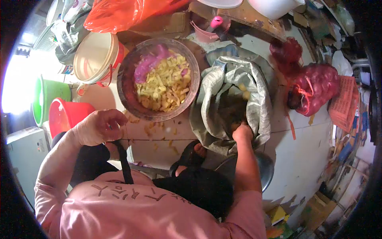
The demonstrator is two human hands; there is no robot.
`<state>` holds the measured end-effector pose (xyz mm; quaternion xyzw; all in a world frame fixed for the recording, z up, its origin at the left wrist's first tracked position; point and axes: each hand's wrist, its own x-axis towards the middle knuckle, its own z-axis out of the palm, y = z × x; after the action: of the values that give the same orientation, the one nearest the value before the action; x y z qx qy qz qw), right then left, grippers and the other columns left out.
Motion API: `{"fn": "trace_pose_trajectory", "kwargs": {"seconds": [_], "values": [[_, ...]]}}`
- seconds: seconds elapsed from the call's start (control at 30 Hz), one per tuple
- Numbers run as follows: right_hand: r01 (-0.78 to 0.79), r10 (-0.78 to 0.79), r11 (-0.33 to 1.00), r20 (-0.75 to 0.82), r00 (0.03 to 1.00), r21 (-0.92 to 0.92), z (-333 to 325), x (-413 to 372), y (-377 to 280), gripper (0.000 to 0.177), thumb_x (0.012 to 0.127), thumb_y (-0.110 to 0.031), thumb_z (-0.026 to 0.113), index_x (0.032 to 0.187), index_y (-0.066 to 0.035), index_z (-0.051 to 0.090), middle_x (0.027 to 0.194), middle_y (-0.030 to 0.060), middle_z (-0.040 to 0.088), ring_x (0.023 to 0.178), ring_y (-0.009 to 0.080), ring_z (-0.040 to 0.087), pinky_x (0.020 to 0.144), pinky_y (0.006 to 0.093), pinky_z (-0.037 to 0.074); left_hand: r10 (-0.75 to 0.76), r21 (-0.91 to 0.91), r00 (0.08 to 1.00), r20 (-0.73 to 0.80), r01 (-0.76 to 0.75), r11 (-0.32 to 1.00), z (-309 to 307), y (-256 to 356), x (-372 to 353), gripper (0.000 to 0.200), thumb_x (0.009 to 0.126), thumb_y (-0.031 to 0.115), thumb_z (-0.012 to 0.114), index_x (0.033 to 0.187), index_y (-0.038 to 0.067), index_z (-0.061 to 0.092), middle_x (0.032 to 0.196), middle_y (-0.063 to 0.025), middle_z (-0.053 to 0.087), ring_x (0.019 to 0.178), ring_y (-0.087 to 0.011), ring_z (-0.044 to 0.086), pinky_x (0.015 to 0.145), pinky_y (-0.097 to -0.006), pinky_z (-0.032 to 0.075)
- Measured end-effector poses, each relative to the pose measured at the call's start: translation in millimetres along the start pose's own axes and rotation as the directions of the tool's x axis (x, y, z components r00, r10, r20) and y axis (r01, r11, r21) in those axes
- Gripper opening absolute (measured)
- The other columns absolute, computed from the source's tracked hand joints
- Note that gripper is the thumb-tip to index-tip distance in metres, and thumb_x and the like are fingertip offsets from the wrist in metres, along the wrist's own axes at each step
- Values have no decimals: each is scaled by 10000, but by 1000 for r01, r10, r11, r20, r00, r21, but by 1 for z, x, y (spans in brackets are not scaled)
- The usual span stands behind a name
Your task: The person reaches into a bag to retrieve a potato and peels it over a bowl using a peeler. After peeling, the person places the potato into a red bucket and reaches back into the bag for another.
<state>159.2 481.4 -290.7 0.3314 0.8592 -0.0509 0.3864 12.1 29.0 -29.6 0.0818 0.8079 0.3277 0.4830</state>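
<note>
My right hand (242, 133) reaches into a wide-mouthed grey-white woven sack (256, 99), at its near right side. Its fingers point down into the dark inside and are hidden. A few pale yellow roundish pieces (246, 95) show within the sack, which looks soiled at the bottom. My left hand (103, 126) hovers above the floor at the left, fingers loosely bent and apart from the thumb, with nothing visible in it. Closest to it is a large round basin (124, 93) heaped with yellowish peelings (169, 83) and some purple, plastic-looking material (147, 69).
Loose peelings (153, 129) lie on the tiled floor (294, 155). White (93, 57), red (73, 113) and green (51, 97) buckets stand left. Red net bags (318, 85) sit right beside an orange crate (343, 103). A metal bowl (266, 169) is partly behind my right arm.
</note>
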Motion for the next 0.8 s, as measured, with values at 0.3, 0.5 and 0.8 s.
{"fn": "trace_pose_trajectory", "kwargs": {"seconds": [0.3,0.5,0.8], "values": [[85,-47,975,-183,982,205,23,-4,-3,637,752,-111,631,1364,-92,458,1167,238,626,1100,370,619,905,453,518,44,-59,999,-3,-44,997,1,-21,-8,392,807,0,710,1177,20,582,1010,-59,648,888,-117,620,788,-283,517],[-134,40,560,135,990,817,-5,-22,-11,516,678,-141,739,1139,10,564,1028,248,666,968,419,646,862,473,509,66,-25,998,11,-66,997,3,-14,-13,386,809,15,718,1170,16,581,1003,-68,648,874,-123,629,772,-289,523],[255,-50,835,-394,918,487,24,-23,-21,424,649,-311,745,880,28,635,829,217,675,841,427,645,796,471,501,216,81,976,-12,-214,973,7,-2,-41,417,815,144,706,1188,2,588,1011,-132,657,858,-207,686,783,-335,544]]}}
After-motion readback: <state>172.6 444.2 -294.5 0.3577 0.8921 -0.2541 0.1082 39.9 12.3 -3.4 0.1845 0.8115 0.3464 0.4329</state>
